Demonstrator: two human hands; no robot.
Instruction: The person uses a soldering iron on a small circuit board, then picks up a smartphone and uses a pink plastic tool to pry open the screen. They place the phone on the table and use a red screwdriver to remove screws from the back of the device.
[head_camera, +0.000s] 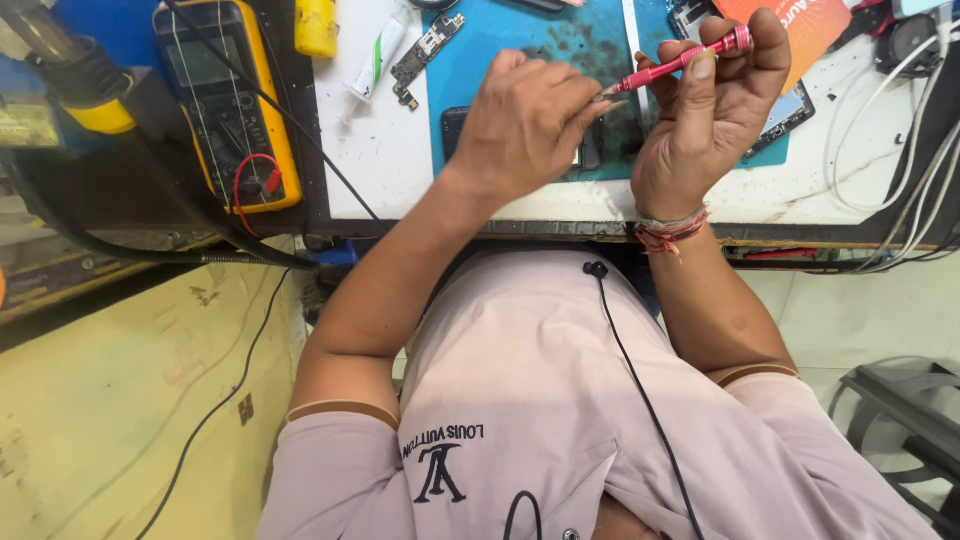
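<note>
Right hand (712, 110) grips a pink screwdriver (680, 62), long axis slanting from upper right down-left, tip meeting the left hand (520, 125) fingertips over the blue mat (500, 60). Left hand curled narrow, pinching something at the tip; what exactly, cannot tell. A dark phone (455, 125) under the left hand is mostly hidden. Yellow multimeter (225, 100) sits well left of the mat.

Bare white bench surface (375, 160) left of the stained teal work mat (500, 60) offers open passage — bounded by a yellow multimeter (225, 100) and its black leads. Rightward, tangled white cables (900, 130) and an orange card (815, 30) crowd the edge.
</note>
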